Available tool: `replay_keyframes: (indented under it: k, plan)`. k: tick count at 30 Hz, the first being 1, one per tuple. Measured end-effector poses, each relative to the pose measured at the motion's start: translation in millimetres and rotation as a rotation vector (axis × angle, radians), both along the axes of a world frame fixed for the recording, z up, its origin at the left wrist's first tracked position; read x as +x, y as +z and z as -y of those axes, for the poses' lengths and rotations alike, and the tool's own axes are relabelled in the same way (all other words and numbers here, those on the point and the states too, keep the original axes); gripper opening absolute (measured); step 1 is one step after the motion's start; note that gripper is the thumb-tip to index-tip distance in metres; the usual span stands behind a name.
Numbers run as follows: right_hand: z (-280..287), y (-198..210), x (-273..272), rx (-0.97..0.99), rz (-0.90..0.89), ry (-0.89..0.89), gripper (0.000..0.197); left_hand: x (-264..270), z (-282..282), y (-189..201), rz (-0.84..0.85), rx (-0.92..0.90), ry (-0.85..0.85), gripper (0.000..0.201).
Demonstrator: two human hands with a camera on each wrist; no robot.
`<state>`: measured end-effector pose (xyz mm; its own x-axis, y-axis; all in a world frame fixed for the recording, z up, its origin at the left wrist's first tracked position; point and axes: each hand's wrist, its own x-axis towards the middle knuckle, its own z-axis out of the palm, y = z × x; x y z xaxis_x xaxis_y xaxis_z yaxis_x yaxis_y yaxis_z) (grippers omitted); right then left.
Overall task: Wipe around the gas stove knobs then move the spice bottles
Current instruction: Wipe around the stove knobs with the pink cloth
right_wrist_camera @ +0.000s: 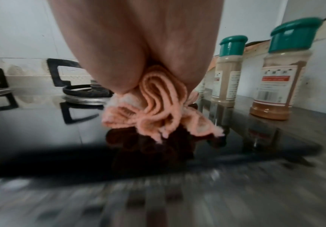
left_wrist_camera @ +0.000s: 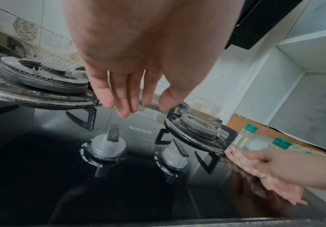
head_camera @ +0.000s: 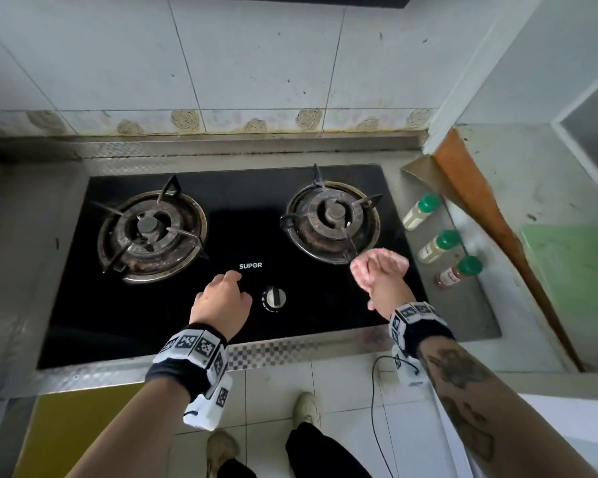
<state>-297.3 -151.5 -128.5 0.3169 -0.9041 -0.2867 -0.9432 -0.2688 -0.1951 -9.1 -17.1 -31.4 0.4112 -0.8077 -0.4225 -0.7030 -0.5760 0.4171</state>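
Note:
The black glass stove (head_camera: 145, 315) has two silver knobs near its front. In the head view only the right knob (head_camera: 273, 298) shows; my left hand (head_camera: 223, 296) covers the left one. In the left wrist view, my left hand (left_wrist_camera: 131, 106) hangs with relaxed, straight fingers just above the left knob (left_wrist_camera: 107, 147), holding nothing, with the right knob (left_wrist_camera: 174, 155) beside it. My right hand (head_camera: 382, 276) grips a bunched pink cloth (head_camera: 361, 267) (right_wrist_camera: 158, 110) on the glass by the right burner. Three green-capped spice bottles (head_camera: 420, 212) (head_camera: 437, 246) (head_camera: 458, 270) stand on the steel counter, right of the stove.
Two burners with black pan supports (head_camera: 151, 232) (head_camera: 332, 219) fill the back of the stove. A tiled wall lies behind. A wooden strip (head_camera: 480, 208) and a green board (head_camera: 573, 270) border the bottles on the right. A black cable (head_camera: 377, 391) hangs below the front edge.

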Motion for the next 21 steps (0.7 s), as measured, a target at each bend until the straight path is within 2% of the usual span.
replay_keyframes:
  k: [2, 5, 7, 9, 12, 14, 18, 21]
  plan:
    - [25.3, 6.3, 7.7, -0.015, -0.072, -0.043, 0.073, -3.3, 1.3, -2.2, 0.006, 0.005, 0.005, 0.047]
    - [55.1, 12.9, 19.7, 0.279, -0.328, -0.145, 0.099, -7.5, 3.2, -5.4, 0.006, 0.015, 0.023, 0.046]
    - [56.8, 8.2, 19.8, 0.288, -0.317, -0.156, 0.109, -10.4, 3.3, -5.7, 0.007, 0.023, 0.026, 0.046]
    - [61.2, 5.5, 14.3, 0.293, -0.261, -0.181, 0.109, -13.8, 3.1, -4.5, 0.007, 0.025, 0.026, 0.046]
    - [63.9, 15.7, 17.3, 0.317, -0.347, -0.166, 0.110, -18.0, 3.1, -0.5, 0.010, 0.021, 0.020, 0.046]
    - [62.7, 15.4, 14.5, 0.285, -0.276, -0.159, 0.109, -20.4, 2.8, 2.4, 0.011, 0.022, 0.012, 0.046]
    - [36.1, 9.0, 4.5, 0.188, -0.265, -0.065, 0.110, -26.4, 0.8, 5.3, 0.018, 0.014, -0.024, 0.046]
    - [-1.2, 0.8, 0.1, 0.149, -0.256, -0.104, 0.104, -31.7, 2.3, 6.1, 0.018, 0.005, -0.057, 0.045]
